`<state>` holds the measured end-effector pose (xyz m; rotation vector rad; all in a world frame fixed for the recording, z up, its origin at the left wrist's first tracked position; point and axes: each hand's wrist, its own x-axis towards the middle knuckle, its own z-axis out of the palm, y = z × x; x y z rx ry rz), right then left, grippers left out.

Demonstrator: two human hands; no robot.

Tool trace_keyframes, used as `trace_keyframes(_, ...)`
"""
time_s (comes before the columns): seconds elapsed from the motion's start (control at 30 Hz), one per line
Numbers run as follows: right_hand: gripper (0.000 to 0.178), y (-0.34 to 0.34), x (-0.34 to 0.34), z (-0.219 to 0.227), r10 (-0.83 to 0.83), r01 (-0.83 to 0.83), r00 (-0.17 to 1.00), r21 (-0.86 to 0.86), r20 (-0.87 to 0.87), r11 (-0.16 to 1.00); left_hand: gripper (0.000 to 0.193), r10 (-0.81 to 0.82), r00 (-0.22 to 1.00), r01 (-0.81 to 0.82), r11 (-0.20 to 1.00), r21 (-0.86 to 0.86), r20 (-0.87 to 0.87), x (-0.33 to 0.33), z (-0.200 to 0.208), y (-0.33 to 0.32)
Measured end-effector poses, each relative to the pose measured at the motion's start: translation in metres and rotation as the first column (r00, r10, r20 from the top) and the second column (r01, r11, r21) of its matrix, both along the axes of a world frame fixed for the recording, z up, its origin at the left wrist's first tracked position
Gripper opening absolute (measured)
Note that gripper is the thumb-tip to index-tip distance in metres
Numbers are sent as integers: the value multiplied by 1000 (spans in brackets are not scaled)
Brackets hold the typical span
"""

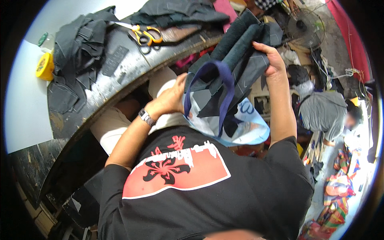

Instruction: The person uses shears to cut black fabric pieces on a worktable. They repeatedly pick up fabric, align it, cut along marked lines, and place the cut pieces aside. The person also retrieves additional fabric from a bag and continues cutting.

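A bundle of dark fabric pieces (236, 46), some rolled or folded, stands up out of a light blue and white bag (258, 130) at my lap. My right hand (274, 60) is closed on the right side of the bundle, thumb and fingers at its edge. The bag's navy handle (227, 86) loops up in front of the cloth. At the bag's left rim, my left hand (172, 96) grips the edge; its fingertips are partly hidden. The lower ends of the fabric lie within the bag's mouth.
On the worktable (100, 94) to the left lie yellow-handled scissors (146, 37), dark cloth pieces (80, 44), more dark cloth (180, 14) and a yellow tub (45, 67). Right of me are a fan (302, 27), a person in grey (323, 110) and colourful bundles (339, 186).
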<state>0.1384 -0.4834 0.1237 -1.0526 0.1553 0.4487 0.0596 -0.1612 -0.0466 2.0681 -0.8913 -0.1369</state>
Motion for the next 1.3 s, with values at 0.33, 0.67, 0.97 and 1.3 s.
trace_keyframes(0.33,28,63,111,56,-409,371,890,201,202,907,130,-39,996,41,999,29,-75,-11,26,1)
trace_keyframes(0.67,30,170,265,-9,-366,707,7,254,931,660,112,-10,999,9,999,-31,-39,-24,15,4)
trace_keyframes(0.97,77,146,257,-121,683,417,487,-832,545,367,115,-43,984,32,997,-69,-173,-21,16,6)
trace_keyframes(1.3,23,119,82,-67,354,-87,777,-468,521,880,127,18,998,-19,999,-35,-54,-20,4,8)
